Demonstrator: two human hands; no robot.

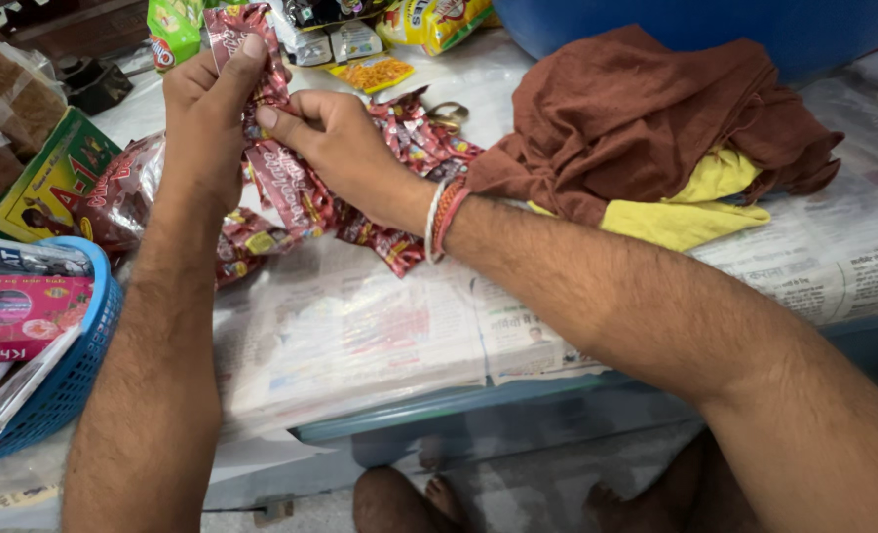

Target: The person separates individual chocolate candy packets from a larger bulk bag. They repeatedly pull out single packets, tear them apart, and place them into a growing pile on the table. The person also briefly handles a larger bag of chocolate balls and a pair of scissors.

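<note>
While both hands, left (205, 109) and right (335, 138), pinch the red sachet strip (286, 178), uneven pulling could tear a sachet instead of the seam, toward 12 o'clock.

A small shop: strips of red snack sachets (291, 188) at upper centre, packaged goods in a blue basket (64, 385) at left, newspaper-covered counter (360, 336).

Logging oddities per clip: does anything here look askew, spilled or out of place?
Mostly ordinary. A brown cloth lies crumpled over a yellow cloth on the newspaper-covered counter. Both hands, left hand and right hand, hold a strip of red sachets.
</note>
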